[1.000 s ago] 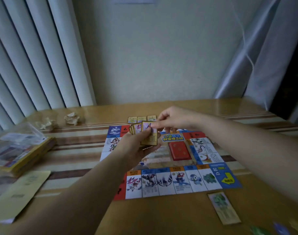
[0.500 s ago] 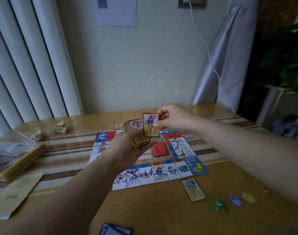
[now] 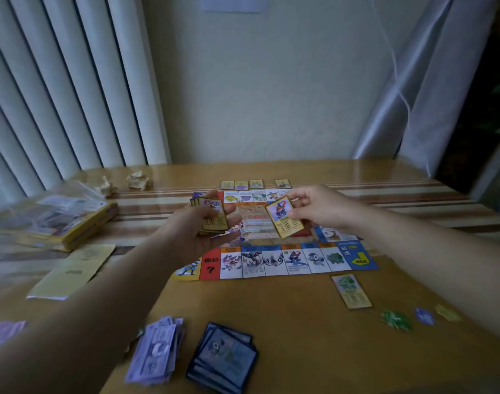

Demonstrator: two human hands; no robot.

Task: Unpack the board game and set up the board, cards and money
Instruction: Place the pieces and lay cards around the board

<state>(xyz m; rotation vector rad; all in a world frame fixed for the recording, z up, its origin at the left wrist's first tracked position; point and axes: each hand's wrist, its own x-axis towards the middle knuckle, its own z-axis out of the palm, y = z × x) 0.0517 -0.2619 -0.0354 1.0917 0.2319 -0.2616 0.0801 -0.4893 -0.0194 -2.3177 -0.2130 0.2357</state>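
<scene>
While the left hand grips a fanned stack of yellow cards at frame centre, the right hand pinches a single card above the game board; purple money lies lower left.

Four cards beyond board; three tokens; two paper wads; lone card nearside.

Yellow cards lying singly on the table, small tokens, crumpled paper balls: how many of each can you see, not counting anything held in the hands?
Single yellow cards: 5
Small tokens: 3 in view
Crumpled paper balls: 2
Total: 10
</scene>
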